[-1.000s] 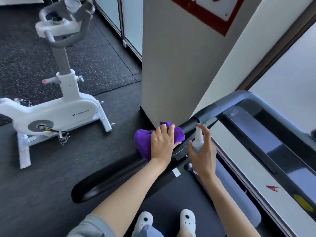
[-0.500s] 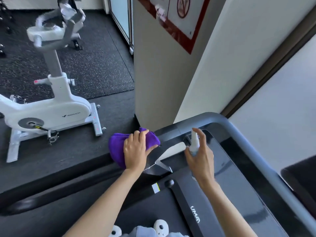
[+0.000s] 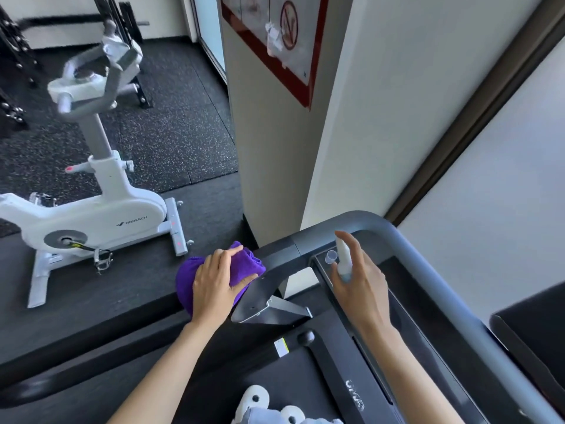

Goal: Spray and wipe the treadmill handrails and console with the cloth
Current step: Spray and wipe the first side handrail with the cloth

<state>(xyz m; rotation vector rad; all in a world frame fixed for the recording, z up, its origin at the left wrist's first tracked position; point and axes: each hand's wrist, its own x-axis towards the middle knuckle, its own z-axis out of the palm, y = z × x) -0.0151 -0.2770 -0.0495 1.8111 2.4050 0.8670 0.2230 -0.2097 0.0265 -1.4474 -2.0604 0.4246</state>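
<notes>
Left hand [image 3: 214, 286]: clamps purple cloth [image 3: 241, 264] on handrail [image 3: 275, 270], slid toward 1 o'clock.
Right hand [image 3: 360, 276]: grips spray bottle [image 3: 344, 255], now over console [image 3: 403, 301]; spraying likely next.

A gym room seen from above, in soft daylight. At ten o'clock, a white exercise bike [image 3: 82, 215] stands on dark speckled rubber floor tiles [image 3: 171, 139], with a smoother dark floor strip [image 3: 128, 280] nearer the viewer. At eleven o'clock, a black metal rack [image 3: 12, 65] sits against a pale far wall. At twelve o'clock, a cream pillar [image 3: 266, 166] rises from the floor, carrying a red-framed notice [image 3: 275, 41] with a prohibition symbol. From one to three o'clock, a dark brown window frame [image 3: 470, 123] slants beside a pale frosted window pane [image 3: 495, 191].
</notes>
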